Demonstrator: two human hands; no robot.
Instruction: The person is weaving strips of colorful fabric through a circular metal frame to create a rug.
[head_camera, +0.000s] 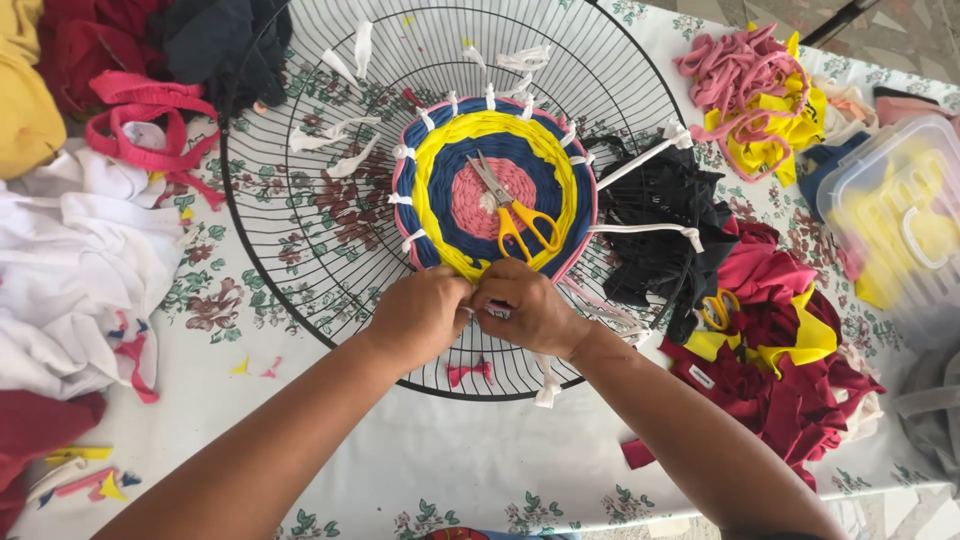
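Head view, hands (470, 310) on woven round (492, 190) (scissors (515, 210) atop) — lidded tub (895, 215).

My bench (470, 470) wears a white cloth printed with dark red flowers and green leaves, lit evenly by soft daylight. Beyond its far right corner I see a pale tiled floor (900, 30) crossed by a dark bar (840, 20). Heaps of cloth crowd both edges, white (80, 260) on one side, red and yellow (780, 370) on the other. A clear plastic box (900, 210) sits far right.
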